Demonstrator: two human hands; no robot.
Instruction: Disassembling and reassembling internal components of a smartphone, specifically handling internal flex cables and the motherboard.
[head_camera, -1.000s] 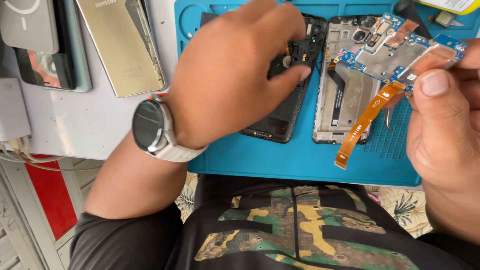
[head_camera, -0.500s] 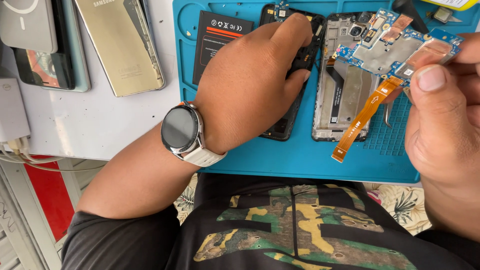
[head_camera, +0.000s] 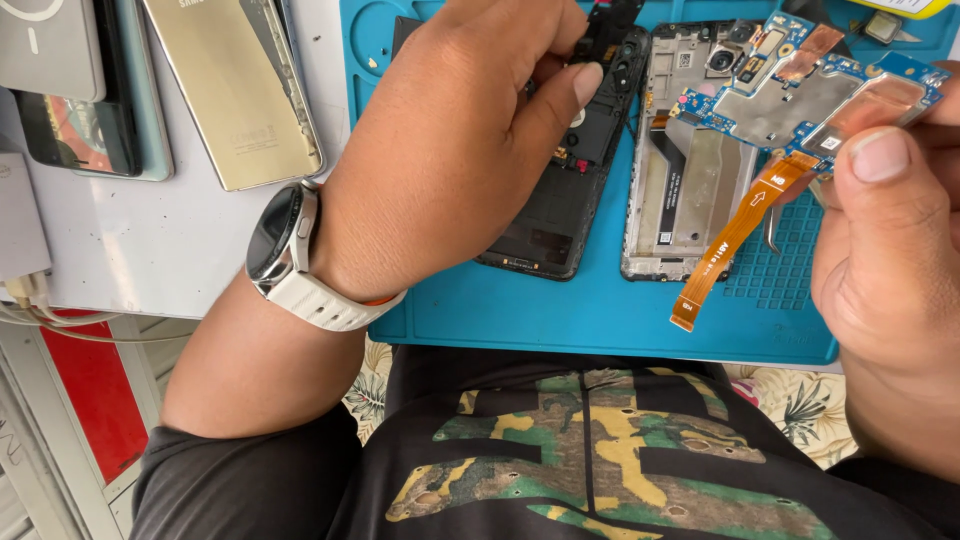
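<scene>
My left hand, with a white-strapped watch on the wrist, reaches over a blue repair mat and pinches a small black plastic part above a black phone back cover. My right hand holds up a blue phone circuit board with copper patches by its right end. An orange flex cable dangles from the board. Below the board lies an open silver phone frame with its camera at the top.
A gold phone back and a dark phone with a teal case lie on the white tabletop at the left. White cables run off the table's left edge. Tweezers rest on the mat's grid area.
My left hand has slid along the black cover and now pinches the small black part near its top. The right hand still holds the board, nearly unmoved.
</scene>
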